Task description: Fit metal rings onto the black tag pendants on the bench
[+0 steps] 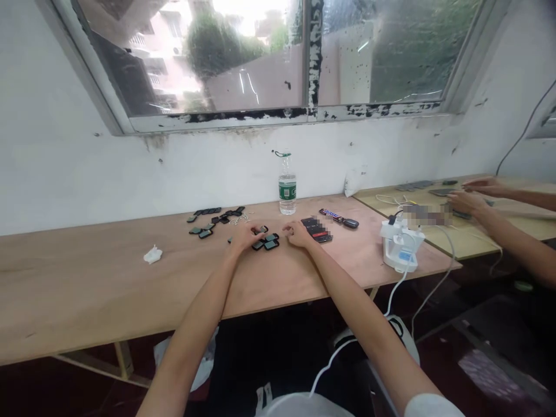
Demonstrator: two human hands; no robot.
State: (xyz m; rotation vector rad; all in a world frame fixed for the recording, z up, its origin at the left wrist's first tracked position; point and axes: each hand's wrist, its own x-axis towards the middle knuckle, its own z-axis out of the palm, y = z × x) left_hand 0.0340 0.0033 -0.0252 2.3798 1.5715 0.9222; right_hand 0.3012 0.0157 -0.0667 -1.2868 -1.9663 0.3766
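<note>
Pale plywood made the long table (99, 289) under the person's two bare arms. The left hand (245, 237) was curled down, with its fingers close over a small pile of small black square pieces with shiny faces (271, 244), and you could not tell if it was gripping one. The right hand (299, 234) was half closed and sat on the wood just beside that pile, and you could not tell if anything was inside it. More of the same black pieces lay in a loose group further left, mixed with tiny silver wire bits (240, 219). A crumpled white tissue (153, 255) sat by itself on the left side of the table. To the right lay a flat black phone (316, 229), partly blurred, then a dark blue candy bar (330, 215) and a black key fob (351, 223). A clear plastic water bottle with a green label (287, 194) stood behind the pieces. A white plastic charger with white cords (402, 244) sat near the right end of the table. Past it, on a second yellow wooden table (460, 246), another person's two hands (471, 202) lay near flat dark pieces. Behind it all rose a white wall (87, 179) and a wide window with a stained, peeling frame (256, 58).
</note>
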